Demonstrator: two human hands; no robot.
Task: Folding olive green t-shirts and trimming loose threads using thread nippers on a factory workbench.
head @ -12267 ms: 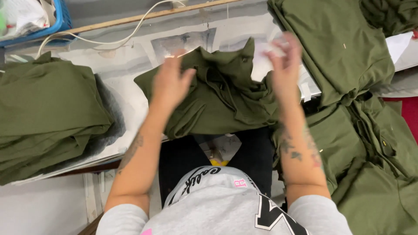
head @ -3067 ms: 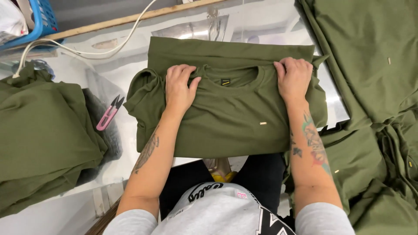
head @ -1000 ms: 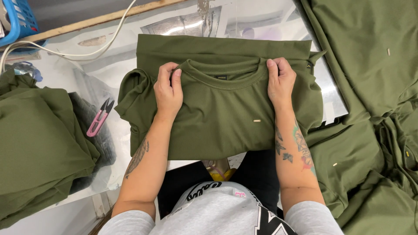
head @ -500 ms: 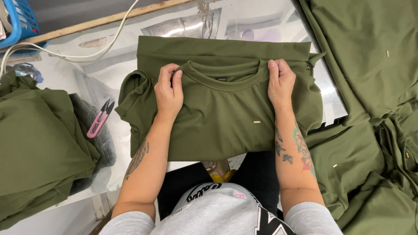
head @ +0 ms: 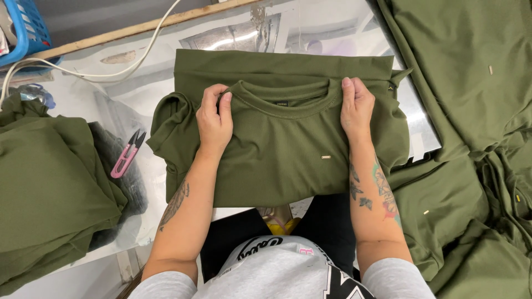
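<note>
Since half a second ago almost nothing has shifted: both hands stay at the shirt's shoulders. The left hand (head: 215, 120) pinches the fabric beside the collar, fingers curled over the edge; the right hand (head: 356, 108) grips the opposite shoulder the same way. The olive-green shirt (head: 282, 149) lies flat, front up, on the shiny table (head: 111, 105), its folded upper layer just beyond the hands. Pink thread snips (head: 126, 156) rest near the left sleeve, beside a folded stack (head: 50, 188) of green garments. More green garments (head: 476, 138) pile up on the right, and a white cable (head: 83, 72) crosses the far left, near a blue basket (head: 25, 33).
</note>
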